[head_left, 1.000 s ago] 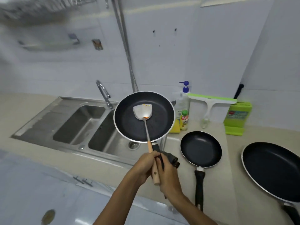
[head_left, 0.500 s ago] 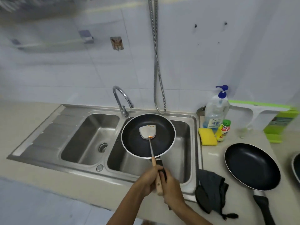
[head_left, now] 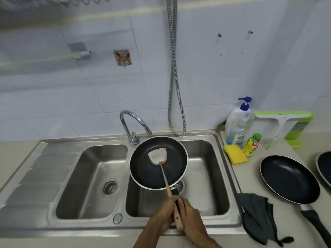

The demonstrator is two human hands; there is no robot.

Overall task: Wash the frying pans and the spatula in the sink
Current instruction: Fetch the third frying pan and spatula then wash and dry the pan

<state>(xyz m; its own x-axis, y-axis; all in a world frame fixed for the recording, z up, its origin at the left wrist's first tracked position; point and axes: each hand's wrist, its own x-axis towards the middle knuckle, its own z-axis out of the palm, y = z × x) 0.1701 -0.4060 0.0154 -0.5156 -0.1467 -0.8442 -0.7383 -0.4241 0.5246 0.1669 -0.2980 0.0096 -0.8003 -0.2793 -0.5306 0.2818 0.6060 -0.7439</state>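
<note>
A black frying pan [head_left: 143,169] with a pale rim hangs level over the right basin of the steel sink [head_left: 223,158]. A metal spatula [head_left: 157,156] with orange smears lies in it, its wooden handle running back between my hands. My left hand [head_left: 161,218] grips the spatula handle. My right hand [head_left: 194,221] grips the pan's black handle right beside it. A second black pan [head_left: 290,178] rests on the counter to the right. A third pan [head_left: 325,167] shows at the right edge.
The faucet [head_left: 133,122] curves over the pan's far rim, and a metal hose [head_left: 174,86] hangs down the wall. A soap bottle [head_left: 238,126], yellow sponge [head_left: 235,154] and small bottle [head_left: 252,144] stand right of the sink. A dark cloth [head_left: 258,217] lies by the right basin.
Both hands have carried the pan and spatula left from above the counter edge and down over the right basin. The view has turned toward the sink.
</note>
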